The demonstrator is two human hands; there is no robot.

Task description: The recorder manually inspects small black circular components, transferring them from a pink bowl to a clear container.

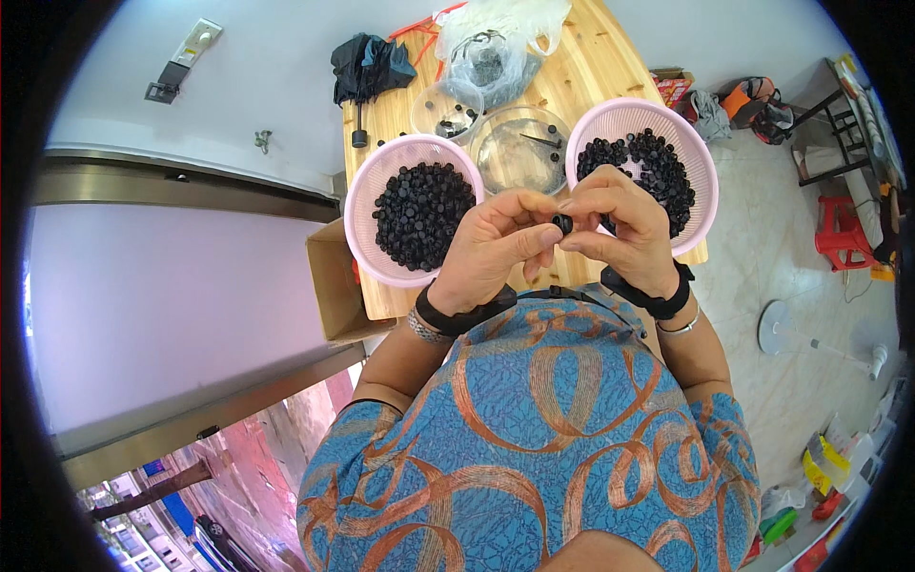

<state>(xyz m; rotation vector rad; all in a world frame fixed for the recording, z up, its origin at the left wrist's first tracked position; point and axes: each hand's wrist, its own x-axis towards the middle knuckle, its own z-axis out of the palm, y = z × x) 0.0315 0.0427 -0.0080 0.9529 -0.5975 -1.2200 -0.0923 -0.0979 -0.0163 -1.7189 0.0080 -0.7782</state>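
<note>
A small round black plastic part [562, 224], like a cap, is pinched between the fingertips of my left hand [498, 238] and my right hand [624, 224]. Both hands meet over the table's near side, between two pink baskets. Many similar black parts [424, 217] fill the left pink basket [362, 234]. The right pink basket [707, 186] holds another heap of them [658, 172], and my right hand partly covers it. Behind my hands sits a clear round lid or shallow dish [505, 157] with a thin dark tool [539, 140] and a few black pieces on it.
A clear tub [443, 100] with a few black pieces stands farther back on the wooden table [610, 57]. White plastic bags [505, 29] and a folded dark umbrella [367, 71] lie near it. A cardboard box [335, 286] is at the table's left; a red stool [841, 234] stands at right.
</note>
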